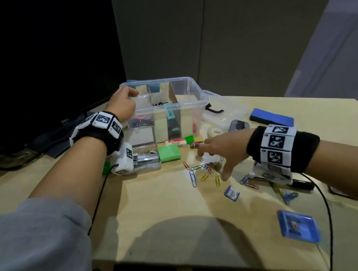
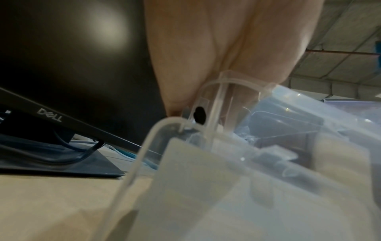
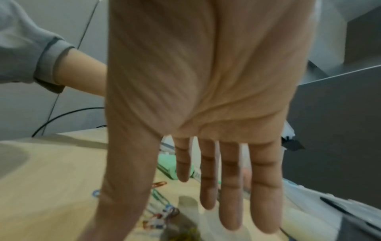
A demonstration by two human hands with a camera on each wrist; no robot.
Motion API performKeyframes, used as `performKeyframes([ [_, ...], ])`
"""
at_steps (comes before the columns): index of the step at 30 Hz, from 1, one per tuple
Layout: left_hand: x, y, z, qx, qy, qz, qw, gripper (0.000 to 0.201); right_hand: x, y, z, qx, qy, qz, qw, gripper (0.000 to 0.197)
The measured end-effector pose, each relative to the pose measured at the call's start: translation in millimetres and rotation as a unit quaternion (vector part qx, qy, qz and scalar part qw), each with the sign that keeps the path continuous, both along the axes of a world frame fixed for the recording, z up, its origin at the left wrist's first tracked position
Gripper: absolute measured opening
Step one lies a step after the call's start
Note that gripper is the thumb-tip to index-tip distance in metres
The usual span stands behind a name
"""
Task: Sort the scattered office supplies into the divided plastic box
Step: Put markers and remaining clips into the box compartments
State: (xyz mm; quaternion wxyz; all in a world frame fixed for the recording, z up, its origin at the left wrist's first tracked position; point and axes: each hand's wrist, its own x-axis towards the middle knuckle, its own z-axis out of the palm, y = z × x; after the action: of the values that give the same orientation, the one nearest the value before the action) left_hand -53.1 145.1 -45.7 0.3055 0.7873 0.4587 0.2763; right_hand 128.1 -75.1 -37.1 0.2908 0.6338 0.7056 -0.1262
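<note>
Paper clips [image 1: 199, 172] just under right hand [image 1: 221, 151], grip spread, left hand [image 1: 122, 104] grip clamped on box [image 1: 190, 105] rim

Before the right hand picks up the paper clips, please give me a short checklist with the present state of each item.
1. Right hand free, fingers straight: ok.
2. Right hand above the loose paper clips: ok.
3. Left hand holds the divided box at its rim: ok.
4. Left compartment already holds the sorted clips, so the target is known: ok.
5. Battery lies near the fingertips and may be knocked: not ok.
6. Clips tangled together or separate: cannot tell.
</note>
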Motion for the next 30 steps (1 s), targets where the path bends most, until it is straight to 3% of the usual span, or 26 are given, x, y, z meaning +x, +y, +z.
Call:
performKeyframes([
  [8,2,-4,0,-0.004,-0.003,0.008,1.0,0.042,0,5,-25,0.005,0.025,0.037,0.999,0.111],
  [11,2,-5,0,0.0,-0.002,0.007,1.0,0.041,-1,12,-29,0.019,0.064,0.072,0.995,0.111],
  [15,2,-6,1,0.002,-0.005,0.008,1.0,0.042,-7,21,-31,0.015,0.07,0.127,0.989,0.095],
  [21,2,-7,1,0.007,-0.005,0.011,1.0,0.043,-8,24,-34,0.06,0.149,0.085,0.983,0.048],
  [24,3,-8,1,0.01,-0.006,0.01,1.0,0.042,-5,23,-34,0.066,0.126,0.1,0.985,0.023],
  [27,3,-9,2,0.01,-0.007,0.015,1.0,0.042,-2,23,-33,0.065,0.11,0.106,0.986,0.015],
  [30,3,-10,2,0.012,-0.004,0.014,1.0,0.042,-6,21,-33,0.094,0.169,0.115,0.974,0.019],
])
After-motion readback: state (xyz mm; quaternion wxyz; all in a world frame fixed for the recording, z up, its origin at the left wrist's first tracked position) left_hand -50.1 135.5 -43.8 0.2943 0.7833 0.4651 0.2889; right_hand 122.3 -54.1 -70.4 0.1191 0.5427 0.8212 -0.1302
